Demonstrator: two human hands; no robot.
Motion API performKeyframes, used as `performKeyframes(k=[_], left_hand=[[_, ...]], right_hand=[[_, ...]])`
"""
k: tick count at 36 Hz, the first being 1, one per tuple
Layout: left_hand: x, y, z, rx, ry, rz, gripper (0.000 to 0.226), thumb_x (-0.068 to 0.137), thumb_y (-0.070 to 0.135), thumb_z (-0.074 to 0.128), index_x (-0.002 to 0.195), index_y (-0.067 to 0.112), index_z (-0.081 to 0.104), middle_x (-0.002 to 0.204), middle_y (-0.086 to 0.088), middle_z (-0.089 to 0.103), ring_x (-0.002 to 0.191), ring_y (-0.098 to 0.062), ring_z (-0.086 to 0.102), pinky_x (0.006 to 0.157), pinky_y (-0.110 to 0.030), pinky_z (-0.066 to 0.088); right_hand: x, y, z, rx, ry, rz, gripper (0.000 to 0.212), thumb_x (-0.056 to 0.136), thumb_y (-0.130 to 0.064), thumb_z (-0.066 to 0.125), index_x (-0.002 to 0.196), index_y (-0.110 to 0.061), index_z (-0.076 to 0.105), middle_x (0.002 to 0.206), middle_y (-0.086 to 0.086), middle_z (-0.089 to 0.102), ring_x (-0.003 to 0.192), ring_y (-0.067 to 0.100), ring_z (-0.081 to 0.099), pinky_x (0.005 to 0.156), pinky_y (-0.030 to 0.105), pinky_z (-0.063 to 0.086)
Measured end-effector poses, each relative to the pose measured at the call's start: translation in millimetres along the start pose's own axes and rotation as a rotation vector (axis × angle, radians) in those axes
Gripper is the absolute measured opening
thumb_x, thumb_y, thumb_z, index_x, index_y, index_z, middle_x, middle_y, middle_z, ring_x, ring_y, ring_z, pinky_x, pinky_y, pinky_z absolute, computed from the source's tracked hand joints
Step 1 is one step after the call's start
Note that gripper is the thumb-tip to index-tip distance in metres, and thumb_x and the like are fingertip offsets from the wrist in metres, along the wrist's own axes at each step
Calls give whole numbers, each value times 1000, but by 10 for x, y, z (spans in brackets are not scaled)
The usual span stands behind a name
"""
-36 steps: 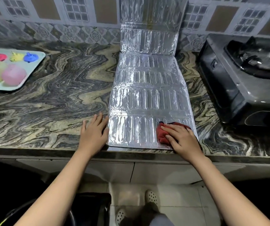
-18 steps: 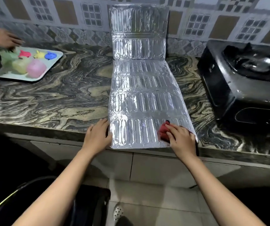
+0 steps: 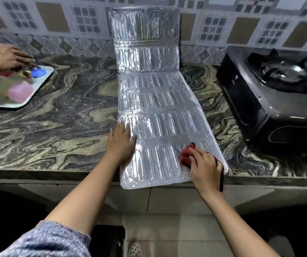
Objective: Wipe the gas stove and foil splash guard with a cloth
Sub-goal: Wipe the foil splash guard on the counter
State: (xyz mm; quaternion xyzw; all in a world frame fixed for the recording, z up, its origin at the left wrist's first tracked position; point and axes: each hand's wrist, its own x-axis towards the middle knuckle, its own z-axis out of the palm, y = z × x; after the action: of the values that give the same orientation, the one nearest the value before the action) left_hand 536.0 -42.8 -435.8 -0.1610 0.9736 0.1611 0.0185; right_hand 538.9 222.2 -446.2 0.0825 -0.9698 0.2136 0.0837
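A silver foil splash guard (image 3: 156, 112) lies flat on the marble counter, its far panels leaning up against the tiled wall and its near end jutting over the counter edge. My right hand (image 3: 205, 166) presses a red cloth (image 3: 185, 156) onto the guard's near right corner. Flat on the guard's left edge rests my left hand (image 3: 122, 144), fingers spread and holding nothing. At the right stands the black gas stove (image 3: 271, 89), apart from both hands.
A pale tray (image 3: 37, 86) with colourful soft items sits at the far left, and another person's hand (image 3: 8, 56) reaches into it. The counter's front edge (image 3: 56, 173) runs just below my hands. Tiled floor and a dark bin lie below.
My left hand has shifted from beside the guard onto its left edge. The cloth stays at the near right corner. Another person's hand has come in over the tray.
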Motion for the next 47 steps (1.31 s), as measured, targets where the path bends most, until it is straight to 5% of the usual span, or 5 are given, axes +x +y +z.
performKeyframes(k=[22,26,32,38,47], left_hand=[[-848,-58,260,80,-26,189,82,83,61,-2,148,13,10,157,0,4,146,-22,-1,119,-38,6],[-1126,-76,307,133,57,303,75,95,53,7,134,3,46,142,-13,44,131,-35,43,107,-43,35],[-1520,-151,597,95,172,400,62,96,47,28,137,2,40,147,-12,36,138,-29,28,113,-38,23],[-1784,-180,745,164,147,458,59,98,42,26,136,1,43,144,-15,41,134,-30,38,111,-36,25],[-1442,116,457,13,270,136,53,93,40,33,131,7,49,138,-14,49,128,-30,48,102,-42,41]], right_hand=[[577,-159,-84,120,81,148,32,97,-27,40,126,-25,54,127,3,56,120,26,43,99,43,24],[561,-119,-194,127,90,142,31,97,-27,39,124,-25,55,125,4,57,119,26,44,101,44,22],[561,10,-273,123,98,165,31,97,-29,38,122,-27,56,124,3,56,118,26,44,101,45,23],[549,38,-372,134,106,169,31,97,-28,37,121,-28,55,127,2,54,119,26,43,101,45,22],[555,7,-386,133,95,142,29,97,-27,38,119,-28,56,125,3,55,119,26,43,102,45,22]])
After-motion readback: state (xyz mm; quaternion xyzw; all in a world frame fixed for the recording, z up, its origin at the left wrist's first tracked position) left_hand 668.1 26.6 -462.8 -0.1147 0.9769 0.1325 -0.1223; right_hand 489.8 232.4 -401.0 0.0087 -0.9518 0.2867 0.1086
